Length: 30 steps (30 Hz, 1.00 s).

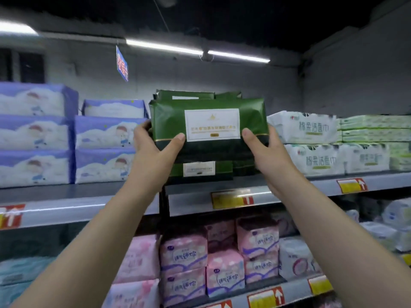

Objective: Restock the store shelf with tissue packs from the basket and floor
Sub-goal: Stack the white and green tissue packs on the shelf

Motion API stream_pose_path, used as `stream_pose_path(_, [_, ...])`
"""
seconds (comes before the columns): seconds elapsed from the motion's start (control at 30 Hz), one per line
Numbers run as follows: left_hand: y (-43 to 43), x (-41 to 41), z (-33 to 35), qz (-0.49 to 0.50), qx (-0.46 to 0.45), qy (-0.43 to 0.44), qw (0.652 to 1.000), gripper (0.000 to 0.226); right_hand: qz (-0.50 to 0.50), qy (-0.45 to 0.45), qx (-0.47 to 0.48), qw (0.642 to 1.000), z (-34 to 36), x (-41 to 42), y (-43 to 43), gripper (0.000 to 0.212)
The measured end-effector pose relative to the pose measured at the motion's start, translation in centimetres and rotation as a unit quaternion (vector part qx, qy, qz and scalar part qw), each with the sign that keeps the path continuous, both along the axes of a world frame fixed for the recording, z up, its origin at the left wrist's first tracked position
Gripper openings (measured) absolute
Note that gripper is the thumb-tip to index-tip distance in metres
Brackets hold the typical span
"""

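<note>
A dark green tissue pack (209, 121) with a white label is held up in front of the top shelf (278, 192). My left hand (153, 150) grips its left end, thumb on the front. My right hand (264, 150) grips its right end the same way. Behind and below it stands a stack of the same green packs (198, 170) on the shelf, with more green packs (184, 95) showing above the held one. The basket and the floor are out of view.
Purple and white packs (44, 134) fill the top shelf on the left; white and pale green packs (322, 143) fill it on the right. Pink packs (200, 258) sit on the shelf below. Price tags (231, 198) line the shelf edges.
</note>
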State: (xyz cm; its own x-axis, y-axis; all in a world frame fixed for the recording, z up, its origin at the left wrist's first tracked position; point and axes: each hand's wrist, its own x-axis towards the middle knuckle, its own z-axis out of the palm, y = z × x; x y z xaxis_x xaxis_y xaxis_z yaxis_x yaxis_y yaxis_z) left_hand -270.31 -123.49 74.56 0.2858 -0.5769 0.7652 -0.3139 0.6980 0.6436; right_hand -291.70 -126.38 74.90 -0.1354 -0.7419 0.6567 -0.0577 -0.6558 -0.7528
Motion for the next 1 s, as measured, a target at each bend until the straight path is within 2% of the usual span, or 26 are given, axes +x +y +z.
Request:
stream_pose_path(0.07, [-1.6, 0.2, 2.3, 0.01, -0.025, 0.004, 1.0, 0.058, 0.003, -0.018, -0.012, 1.0, 2.5, 0.6, -1.8, 0.046])
stream_pose_path(0.17, [-4.1, 0.8, 5.4, 0.014, -0.059, -0.014, 0.998, 0.048, -0.007, -0.02, -0.03, 0.999, 5.7, 1.5, -4.1, 0.052])
stream_pose_path(0.4, [-8.8, 2.3, 11.5, 0.062, -0.127, -0.11, 0.984, 0.05, -0.056, 0.008, -0.087, 0.995, 10.9, 2.6, -9.2, 0.046])
stream_pose_path(0.67, [-15.8, 4.9, 12.3, 0.068, -0.033, -0.147, 0.986, 0.041, -0.096, 0.077, -0.033, 0.992, 12.8, 3.9, -15.3, 0.048])
stream_pose_path(0.77, [-17.0, 5.5, 11.6, 0.059, 0.004, -0.148, 0.987, 0.045, -0.12, 0.103, -0.004, 0.987, 12.2, 4.4, -17.0, 0.049])
stream_pose_path(1.0, [-18.1, 5.3, 11.8, 0.076, 0.035, -0.141, 0.986, 0.047, -0.167, 0.129, -0.015, 0.977, 11.6, 5.9, -18.4, 0.056])
